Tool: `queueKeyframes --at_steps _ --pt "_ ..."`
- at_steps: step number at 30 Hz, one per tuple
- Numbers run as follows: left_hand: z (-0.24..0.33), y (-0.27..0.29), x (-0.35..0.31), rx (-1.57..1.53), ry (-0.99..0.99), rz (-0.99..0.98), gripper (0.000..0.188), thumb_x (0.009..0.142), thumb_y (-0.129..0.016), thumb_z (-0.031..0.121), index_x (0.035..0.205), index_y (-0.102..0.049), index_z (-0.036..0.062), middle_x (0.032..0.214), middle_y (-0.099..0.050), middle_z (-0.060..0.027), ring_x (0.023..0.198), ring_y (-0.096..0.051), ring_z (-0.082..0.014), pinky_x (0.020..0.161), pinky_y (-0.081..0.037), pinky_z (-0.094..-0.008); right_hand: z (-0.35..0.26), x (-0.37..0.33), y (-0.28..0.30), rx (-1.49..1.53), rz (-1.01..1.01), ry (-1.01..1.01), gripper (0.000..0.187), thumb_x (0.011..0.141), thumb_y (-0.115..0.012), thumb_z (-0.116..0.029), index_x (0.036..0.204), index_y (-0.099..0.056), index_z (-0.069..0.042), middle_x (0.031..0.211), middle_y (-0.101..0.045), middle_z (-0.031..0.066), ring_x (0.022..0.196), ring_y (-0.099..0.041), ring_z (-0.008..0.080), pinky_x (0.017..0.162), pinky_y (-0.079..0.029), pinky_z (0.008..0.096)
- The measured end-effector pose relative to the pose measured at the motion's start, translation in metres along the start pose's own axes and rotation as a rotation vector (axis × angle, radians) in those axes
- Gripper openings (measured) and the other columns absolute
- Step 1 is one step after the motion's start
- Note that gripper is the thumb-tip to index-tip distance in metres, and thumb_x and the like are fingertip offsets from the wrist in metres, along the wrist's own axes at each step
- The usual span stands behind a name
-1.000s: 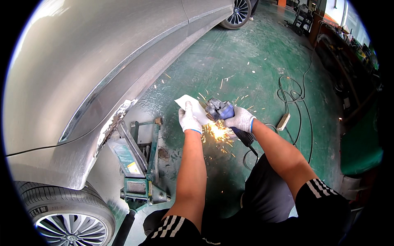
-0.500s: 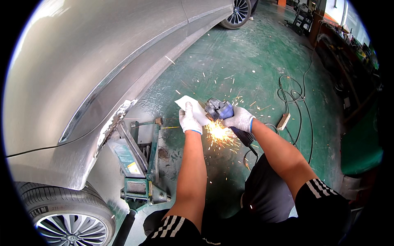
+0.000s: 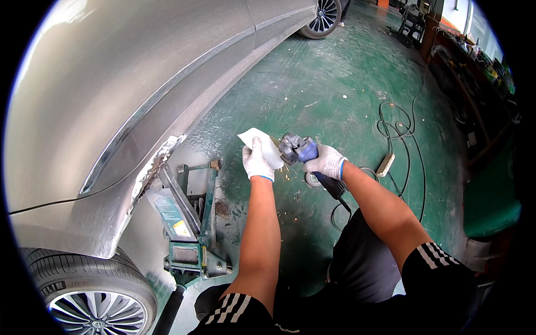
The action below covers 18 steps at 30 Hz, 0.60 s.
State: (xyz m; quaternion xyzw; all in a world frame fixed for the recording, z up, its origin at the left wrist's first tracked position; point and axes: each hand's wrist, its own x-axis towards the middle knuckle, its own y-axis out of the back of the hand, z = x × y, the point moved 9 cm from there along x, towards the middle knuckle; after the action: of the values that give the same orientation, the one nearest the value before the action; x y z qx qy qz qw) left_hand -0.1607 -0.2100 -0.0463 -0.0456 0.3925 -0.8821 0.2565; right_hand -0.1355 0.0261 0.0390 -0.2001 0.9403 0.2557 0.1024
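Observation:
My left hand, in a pale knitted glove, is closed on a small white sheet piece, thumb lying on top. Close to that sheet's right edge is the head of a blue and grey angle grinder. My gloved right hand wraps around the grinder's body, whose dark rear end and cord point down toward my knee. Its disc is mostly hidden from here. A few faint sparks show just under the sheet. Below my right hand, a round pale disc is partly covered.
At left stands a beige car with a rough, cut-away lower edge ahead of its wheel. A green floor jack sits beside it. Looped black cable and a power strip lie on the green floor. A cluttered bench lines the right.
The bright burst of sparks under the sheet has died down to a few specks, uncovering the round pale disc. Both hands keep their grip and have hardly moved.

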Motion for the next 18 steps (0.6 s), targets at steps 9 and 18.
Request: queueKeyframes --at_steps 9,18 --pt "-0.002 0.002 0.004 0.012 -0.029 0.003 0.033 0.096 -0.081 0.03 0.111 -0.06 0.0111 0.109 -0.07 -0.0065 0.096 -0.07 -0.0247 0.084 -0.058 -0.0466 0.015 0.017 0.002 -0.13 0.06 0.057 0.057 0.071 -0.083 -0.029 0.115 -0.067 0.003 0.09 -0.074 0.0159 0.077 -0.074 0.0259 0.074 -0.06 0.039" --pt "-0.012 0.016 0.007 -0.03 0.005 0.035 0.03 0.096 -0.081 0.029 0.109 -0.06 0.0111 0.111 -0.07 -0.0079 0.094 -0.071 -0.0235 0.083 -0.059 -0.0433 0.022 0.028 -0.002 -0.117 0.05 0.054 0.062 0.068 -0.085 -0.035 0.114 -0.07 0.003 0.096 -0.076 0.0156 0.089 -0.073 0.0256 0.084 -0.058 0.0381"
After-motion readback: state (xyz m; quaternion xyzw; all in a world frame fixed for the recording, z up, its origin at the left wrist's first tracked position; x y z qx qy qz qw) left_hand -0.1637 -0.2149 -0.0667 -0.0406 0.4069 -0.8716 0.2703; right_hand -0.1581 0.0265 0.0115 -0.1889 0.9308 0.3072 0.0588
